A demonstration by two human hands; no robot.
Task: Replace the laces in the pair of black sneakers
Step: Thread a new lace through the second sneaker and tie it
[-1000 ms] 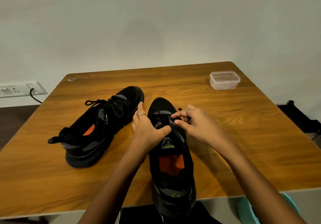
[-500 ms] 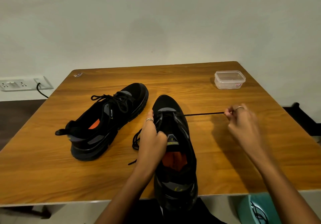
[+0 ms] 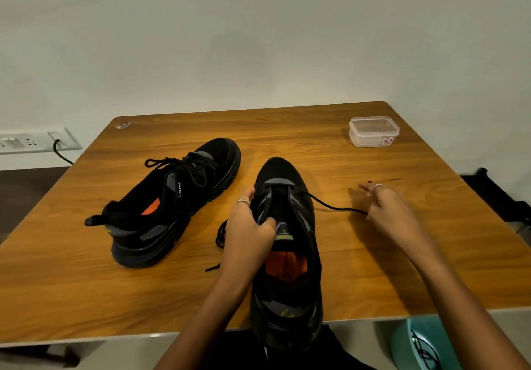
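A home room: wooden table (image 3: 344, 254), plain wall (image 3: 258, 39), wall socket (image 3: 34, 141).

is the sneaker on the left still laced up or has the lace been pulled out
Laced. The left sneaker shows black lace crisscrossed over its tongue, with loops lying at the top.

On the table (image 3: 373, 269), the laced sneaker (image 3: 172, 203) lies left of the near sneaker (image 3: 287, 243) (container (image 3: 373, 131) far right).
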